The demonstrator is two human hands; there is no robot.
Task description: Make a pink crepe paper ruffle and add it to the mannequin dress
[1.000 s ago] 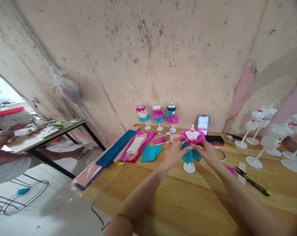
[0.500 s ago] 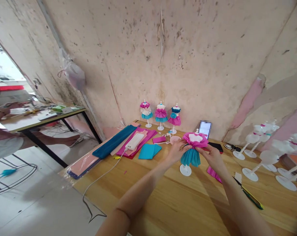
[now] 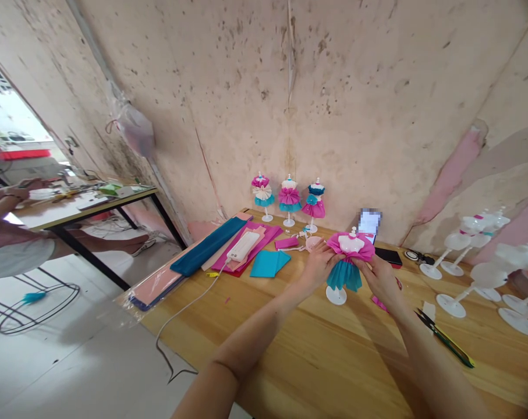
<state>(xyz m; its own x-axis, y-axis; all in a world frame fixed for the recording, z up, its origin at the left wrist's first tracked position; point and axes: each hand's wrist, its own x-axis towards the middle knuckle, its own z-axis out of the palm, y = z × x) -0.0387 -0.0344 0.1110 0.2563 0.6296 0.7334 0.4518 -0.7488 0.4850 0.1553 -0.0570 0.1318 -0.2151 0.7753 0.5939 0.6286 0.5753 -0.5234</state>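
Observation:
A small white mannequin (image 3: 350, 243) on a round stand base (image 3: 336, 295) stands upright on the wooden table in front of me. It wears a magenta crepe paper ruffle (image 3: 340, 247) on top and a teal pleated paper skirt (image 3: 344, 276) below. From the left, my left hand (image 3: 319, 263) pinches the paper dress at the waist. My right hand (image 3: 379, 279) is closed on the same waist from the right. Behind that wrist lies a magenta paper scrap (image 3: 379, 302), partly covered. Green-and-yellow snips (image 3: 449, 343) rest to the right.
Three dressed mannequins (image 3: 289, 201) line the wall. Bare white mannequins (image 3: 451, 241) stand at right. A phone (image 3: 369, 224) leans upright. Left are teal paper sheets (image 3: 266, 263), a power bank (image 3: 243, 244) with a cable, and a teal paper roll (image 3: 211, 247). A co-worker's arm (image 3: 2, 198) rests at another table.
The view has shifted slightly, moving the scene a little to the right. Both hands stay on the dress's waist, and the mannequin remains upright.

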